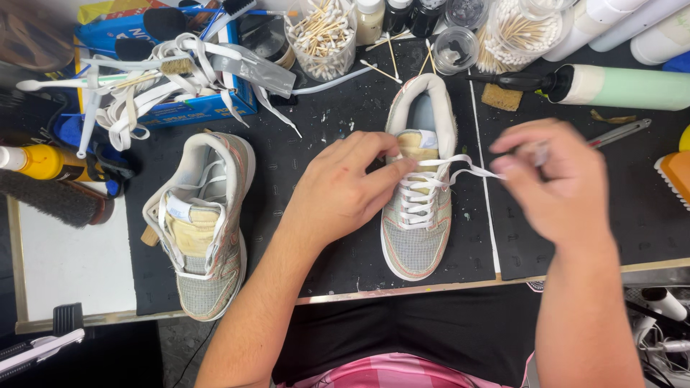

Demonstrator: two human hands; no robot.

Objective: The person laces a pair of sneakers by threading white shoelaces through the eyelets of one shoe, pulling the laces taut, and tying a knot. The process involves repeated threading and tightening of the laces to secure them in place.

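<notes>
A grey mesh sneaker with white laces [418, 215] is placed on the black work mat [323, 172]. Its upper eyelets are pressed by the half-curled left hand [345, 190]. The white lace end [471, 171] is pinched by the closed, blurred right hand [557, 183].

Shoe cleaning or repair workshop: black mat tabletop [323, 237] flecked with white specks, two worn grey-mesh sneakers [419, 215] on it, one half-laced, one [205, 230] unlaced. Clear tubs of cotton swabs [322, 36], small bottles [370, 18] and spray bottles [618, 86] along the back edge. Stiff brush [54, 197], yellow bottle [39, 162], blue box [187, 108] heaped with loose white laces [144, 97], tan sponge block [502, 97], utility knife [619, 131]
</notes>
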